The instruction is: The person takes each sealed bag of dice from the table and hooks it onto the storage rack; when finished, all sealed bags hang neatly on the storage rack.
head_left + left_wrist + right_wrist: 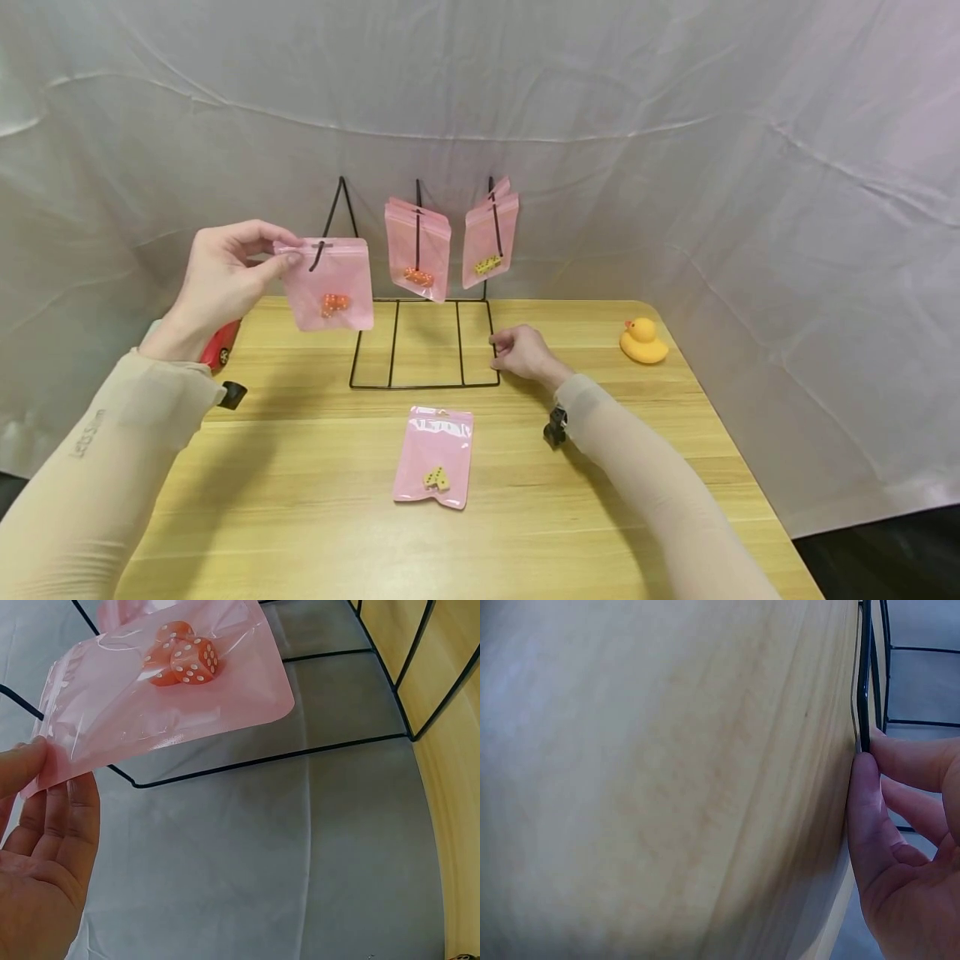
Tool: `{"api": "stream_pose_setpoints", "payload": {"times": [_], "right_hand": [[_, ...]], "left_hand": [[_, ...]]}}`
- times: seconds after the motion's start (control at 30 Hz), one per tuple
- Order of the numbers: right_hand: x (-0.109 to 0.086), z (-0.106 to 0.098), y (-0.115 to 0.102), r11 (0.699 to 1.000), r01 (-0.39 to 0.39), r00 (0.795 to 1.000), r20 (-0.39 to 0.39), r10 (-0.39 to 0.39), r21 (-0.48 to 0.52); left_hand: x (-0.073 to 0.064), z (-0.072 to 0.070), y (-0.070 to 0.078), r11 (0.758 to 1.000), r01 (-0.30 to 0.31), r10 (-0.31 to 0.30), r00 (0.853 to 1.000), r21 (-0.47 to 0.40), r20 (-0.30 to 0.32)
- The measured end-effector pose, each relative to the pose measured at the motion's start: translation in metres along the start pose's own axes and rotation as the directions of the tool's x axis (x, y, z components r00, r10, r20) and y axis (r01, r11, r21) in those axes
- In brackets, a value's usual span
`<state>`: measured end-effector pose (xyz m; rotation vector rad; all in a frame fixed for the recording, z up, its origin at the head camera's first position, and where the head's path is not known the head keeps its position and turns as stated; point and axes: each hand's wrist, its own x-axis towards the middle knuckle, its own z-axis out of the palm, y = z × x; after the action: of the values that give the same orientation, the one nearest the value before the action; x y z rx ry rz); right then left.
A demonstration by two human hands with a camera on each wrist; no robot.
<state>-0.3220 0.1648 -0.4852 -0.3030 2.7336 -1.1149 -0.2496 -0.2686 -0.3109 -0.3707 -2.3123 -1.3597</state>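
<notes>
My left hand [225, 271] pinches the upper left corner of a pink zip bag [307, 304] with orange dice [335, 304] inside. A wire hook of the black display rack [424, 387] passes through the bag's hang hole. In the left wrist view, thumb and fingers hold the bag's edge and the dice [193, 660] show clearly. At the rack's base, my right hand [522, 352] pinches the right side wire between thumb and fingers; the right wrist view shows this wire [865, 690] in the grip.
More pink bags hang on the middle hook, with orange dice [418, 277], and on the right hook, with yellow dice [487, 265]. Another pink bag [435, 446] with yellow dice lies on the wooden table [315, 500]. A rubber duck [643, 342] sits right, a red toy car [220, 346] left.
</notes>
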Motion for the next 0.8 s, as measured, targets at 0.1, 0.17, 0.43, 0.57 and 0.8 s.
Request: {"api": "stream_pose_setpoints", "payload": {"times": [0.1,0.17,0.43,0.57,0.8], "right_hand": [[-0.001,0.000,0.000,1.000,-0.004,1.000,0.000,0.004,0.002],[0.000,0.000,0.000,1.000,-0.005,1.000,-0.001,0.005,0.000],[-0.001,0.000,0.000,1.000,-0.019,1.000,0.006,0.019,0.020],[-0.002,-0.001,-0.001,1.000,-0.011,1.000,0.004,0.011,0.017],[-0.004,-0.002,-0.002,1.000,-0.008,1.000,0.008,0.008,0.021]], "left_hand": [[0.004,0.000,-0.001,1.000,-0.003,0.003,1.000,0.003,-0.004],[0.007,0.000,-0.001,1.000,-0.007,0.007,1.000,0.003,-0.003],[0.018,-0.001,-0.004,1.000,0.017,-0.017,1.000,-0.011,-0.010],[0.022,-0.001,-0.006,0.999,0.048,-0.048,0.999,-0.001,-0.016],[0.034,0.001,-0.009,0.996,0.090,-0.090,0.996,-0.004,-0.007]]}}
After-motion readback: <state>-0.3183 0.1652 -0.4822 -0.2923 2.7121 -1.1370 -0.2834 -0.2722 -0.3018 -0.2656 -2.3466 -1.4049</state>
